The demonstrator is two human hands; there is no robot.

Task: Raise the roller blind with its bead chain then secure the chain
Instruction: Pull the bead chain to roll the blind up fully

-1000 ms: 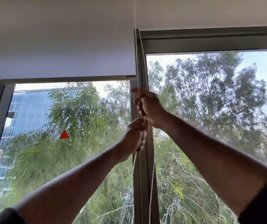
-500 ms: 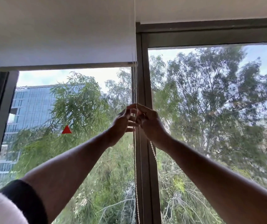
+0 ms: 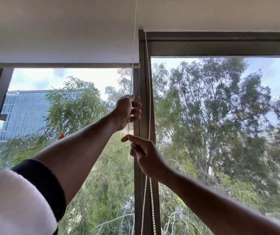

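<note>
**Chain in both hands, blind high on left pane**

Grip, left: my left hand (image 3: 127, 111) is clenched around one strand of the bead chain (image 3: 150, 102), fingers curled over it just left of the window's centre post (image 3: 142, 82). Grip, right: my right hand (image 3: 144, 154) sits directly below, thumb and forefinger pinching the same strand, other fingers folded in. Hands are near each other but apart, chain visible between them.

Above my left hand the held strand runs up in front of the roller blind (image 3: 59, 39). A second strand hangs free along the post, to the right of both hands. Both strands continue down past my right wrist and out of the bottom edge.

Blind's bottom bar (image 3: 68, 65) sits high on the left pane, level, well above my hands. Right pane is uncovered. Outside: trees (image 3: 212, 116) and a glass-fronted building (image 3: 25, 107). Dark sleeve (image 3: 39, 177) shows on my left arm.
</note>
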